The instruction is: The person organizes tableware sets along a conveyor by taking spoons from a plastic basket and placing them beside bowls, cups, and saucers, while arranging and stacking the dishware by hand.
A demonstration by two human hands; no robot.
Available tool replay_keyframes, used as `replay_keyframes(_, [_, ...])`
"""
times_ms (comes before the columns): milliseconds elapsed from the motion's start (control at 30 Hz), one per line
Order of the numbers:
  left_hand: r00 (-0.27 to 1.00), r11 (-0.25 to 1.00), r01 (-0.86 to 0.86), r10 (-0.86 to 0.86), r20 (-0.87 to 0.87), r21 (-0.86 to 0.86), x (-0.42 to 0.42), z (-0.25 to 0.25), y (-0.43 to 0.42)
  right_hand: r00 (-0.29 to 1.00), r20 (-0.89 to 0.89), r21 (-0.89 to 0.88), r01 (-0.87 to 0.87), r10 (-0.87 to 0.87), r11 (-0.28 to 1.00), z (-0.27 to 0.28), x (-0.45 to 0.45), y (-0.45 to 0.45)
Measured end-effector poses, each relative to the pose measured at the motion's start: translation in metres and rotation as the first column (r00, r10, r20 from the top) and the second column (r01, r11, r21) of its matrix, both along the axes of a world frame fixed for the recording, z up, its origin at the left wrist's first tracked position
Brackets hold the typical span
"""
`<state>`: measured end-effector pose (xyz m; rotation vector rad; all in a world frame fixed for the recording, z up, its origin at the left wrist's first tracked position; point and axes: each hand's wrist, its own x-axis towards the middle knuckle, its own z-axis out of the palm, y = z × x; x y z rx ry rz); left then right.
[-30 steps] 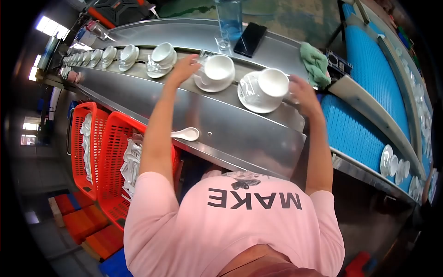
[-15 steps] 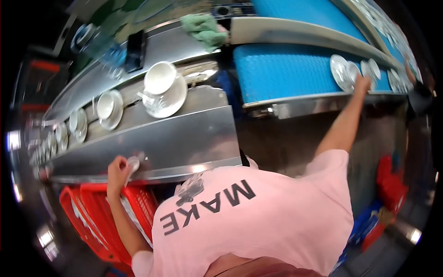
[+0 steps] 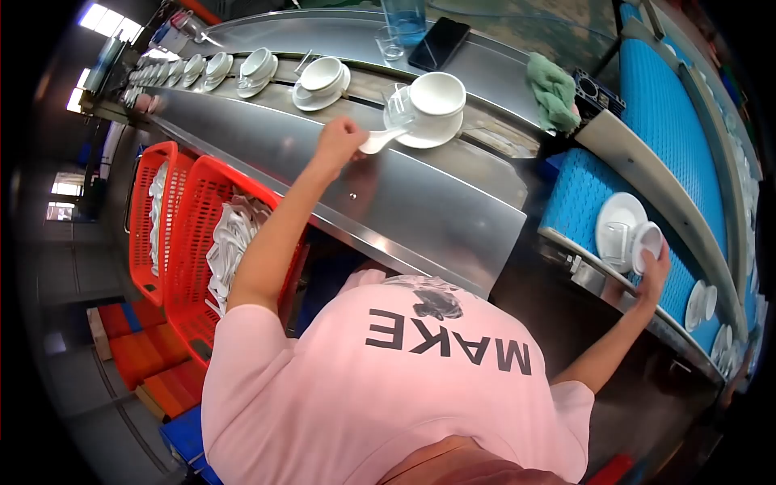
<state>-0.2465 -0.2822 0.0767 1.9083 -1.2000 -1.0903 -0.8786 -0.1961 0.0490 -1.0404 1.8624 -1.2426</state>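
Note:
A white spoon (image 3: 378, 141) is pinched by its handle end in my left hand (image 3: 339, 145), its bowl end close to the rim of a saucer (image 3: 431, 133). On that saucer sit a white bowl (image 3: 438, 92) and a clear glass (image 3: 398, 105) lying beside it. My right hand (image 3: 653, 271) is closed round another white bowl (image 3: 646, 242), which is tilted over the blue conveyor belt (image 3: 570, 190). Next to it are a white plate (image 3: 621, 212) and a clear glass (image 3: 617, 240); whether the bowl touches them I cannot tell.
Several bowl-and-saucer sets (image 3: 257, 68) line the track at left. A steel ledge (image 3: 436, 206) runs before me. Red crates (image 3: 190, 234) with white items stand below left. A black phone (image 3: 440, 43), water jug (image 3: 404, 23) and green cloth (image 3: 553, 90) lie behind.
My view has swung. My left hand has brought the spoon from the ledge's front edge up to the nearest saucer. My right hand now tilts a bowl beside the plate on the belt.

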Motion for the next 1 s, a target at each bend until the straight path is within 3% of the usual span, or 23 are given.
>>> replay_keyframes(100, [0.992,0.997,-0.033,0.042,-0.118,0.076,-0.010,-0.019,-0.005,0.976,0.187,-0.045,-0.106,0.112,0.993,0.011,0.088,-0.034])
replay_keyframes(200, [0.882,0.997,-0.070,0.081,-0.465,0.041,-0.021,-0.018,-0.001,0.952,0.206,-0.060,-0.220,0.228,0.974,0.011,0.157,-0.070])
replay_keyframes(300, [0.995,0.989,-0.001,-0.014,-0.100,-0.151,0.002,0.011,0.017,0.913,0.201,-0.043,-0.354,0.355,0.934,0.000,0.203,-0.101])
replay_keyframes(367, [0.977,0.903,-0.112,0.176,0.118,-0.415,0.053,0.026,0.035,0.883,0.173,-0.017,-0.441,0.437,0.897,-0.014,0.229,-0.124])
replay_keyframes(400, [0.878,0.827,-0.130,0.352,0.323,-0.547,0.092,0.030,0.047,0.865,0.163,0.013,-0.484,0.476,0.875,-0.019,0.237,-0.132])
replay_keyframes(433, [0.755,0.730,-0.124,0.509,0.413,-0.672,0.129,0.035,0.068,0.818,0.277,-0.032,-0.517,0.504,0.856,-0.024,0.243,-0.137])
replay_keyframes(467, [0.599,0.686,-0.208,0.653,0.464,-0.698,0.154,0.044,0.091,0.802,0.256,-0.004,-0.558,0.540,0.830,-0.026,0.246,-0.142])
replay_keyframes(500, [0.477,0.728,-0.288,0.673,0.566,-0.623,0.192,0.035,0.116,0.790,0.232,0.024,-0.588,0.567,0.809,-0.024,0.252,-0.146])
replay_keyframes(567, [0.698,0.909,-0.408,0.370,0.614,-0.085,0.237,0.023,0.164,0.774,0.183,0.072,-0.625,0.606,0.777,-0.023,0.263,-0.153])
replay_keyframes(667, [0.900,0.928,-0.307,0.211,0.382,0.211,0.238,-0.020,0.208,0.774,0.130,0.160,-0.633,0.619,0.758,-0.004,0.293,-0.155])
replay_keyframes(767, [0.702,0.995,-0.056,-0.022,0.712,0.086,0.243,-0.077,0.224,0.743,0.107,0.171,-0.669,0.661,0.724,0.009,0.317,-0.152])
replay_keyframes(900, [0.798,0.997,0.054,-0.072,0.598,0.048,0.224,-0.049,0.241,0.775,0.030,0.046,-0.632,0.631,0.774,0.018,0.327,-0.143])
replay_keyframes(933, [0.664,0.997,0.008,-0.058,0.745,0.070,0.232,-0.067,0.250,0.805,0.008,0.012,-0.594,0.594,0.804,0.018,0.319,-0.141])
replay_keyframes(967, [0.561,0.999,-0.017,0.048,0.827,-0.047,0.250,-0.099,0.260,0.848,-0.022,-0.020,-0.530,0.530,0.848,0.018,0.305,-0.138])
replay_keyframes(1000, [0.595,0.993,-0.091,0.110,0.796,-0.069,0.253,-0.104,0.255,0.883,0.042,-0.012,-0.467,0.467,0.884,0.012,0.290,-0.137])
